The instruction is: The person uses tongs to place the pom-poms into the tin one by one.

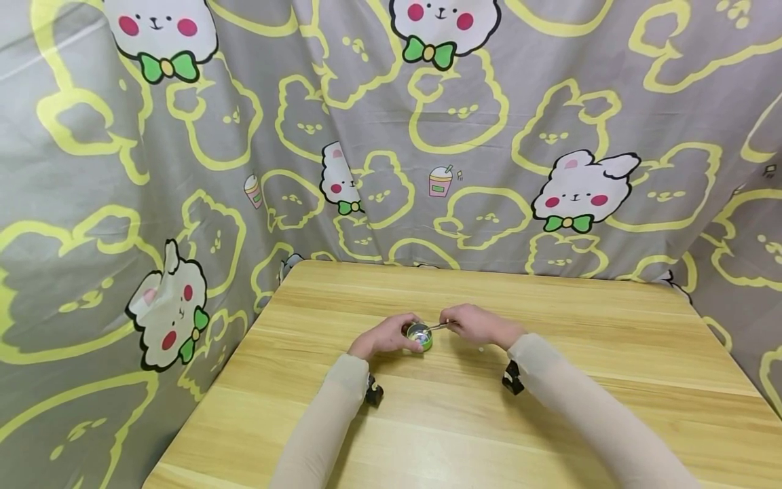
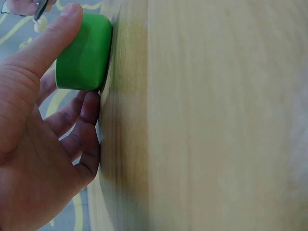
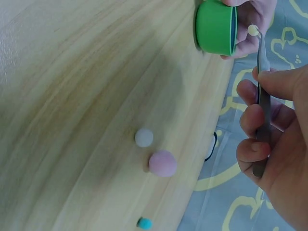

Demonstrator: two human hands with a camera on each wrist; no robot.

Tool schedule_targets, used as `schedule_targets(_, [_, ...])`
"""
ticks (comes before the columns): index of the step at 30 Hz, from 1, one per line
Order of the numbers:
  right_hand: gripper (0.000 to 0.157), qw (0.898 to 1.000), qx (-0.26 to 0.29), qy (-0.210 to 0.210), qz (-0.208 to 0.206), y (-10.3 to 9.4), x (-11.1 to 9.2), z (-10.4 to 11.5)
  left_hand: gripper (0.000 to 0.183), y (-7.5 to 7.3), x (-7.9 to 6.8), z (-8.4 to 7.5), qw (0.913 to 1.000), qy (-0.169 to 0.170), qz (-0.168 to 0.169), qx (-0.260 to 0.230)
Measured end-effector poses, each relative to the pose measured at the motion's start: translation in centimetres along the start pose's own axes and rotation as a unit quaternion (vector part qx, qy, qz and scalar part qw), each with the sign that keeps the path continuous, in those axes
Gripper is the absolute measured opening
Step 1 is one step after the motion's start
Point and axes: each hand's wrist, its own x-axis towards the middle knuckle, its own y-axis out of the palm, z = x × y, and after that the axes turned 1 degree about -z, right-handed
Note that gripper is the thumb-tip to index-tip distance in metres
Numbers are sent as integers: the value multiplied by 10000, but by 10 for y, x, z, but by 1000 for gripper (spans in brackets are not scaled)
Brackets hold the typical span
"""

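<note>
My left hand (image 1: 391, 334) holds a small round green cup (image 2: 85, 55) on the table, its thumb along the near side and fingers around the far side. In the head view the cup's inside looks silvery, with pale, colourful bits at the bottom. My right hand (image 1: 478, 324) grips metal tweezers (image 3: 263, 108) between thumb and curled fingers. A small pale yellow ball (image 3: 253, 30) is pinched at the tweezer tips, close to the cup's rim. On the table below the right hand lie a white ball (image 3: 144, 137), a larger pink ball (image 3: 163, 163) and a small teal ball (image 3: 145, 223).
The wooden table (image 1: 586, 319) stretches out to both sides and behind the hands. A grey curtain (image 1: 379, 122) with yellow outlines and white cartoon animals hangs behind and at the sides of it. Black wrist-camera mounts (image 1: 513, 377) sit under the sleeves.
</note>
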Motion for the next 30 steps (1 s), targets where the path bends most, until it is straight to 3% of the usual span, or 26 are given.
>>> schedule_targets(30, [13, 9989, 141, 445, 86, 3, 4, -1, 42, 1, -1, 0, 9999, 97, -2, -31])
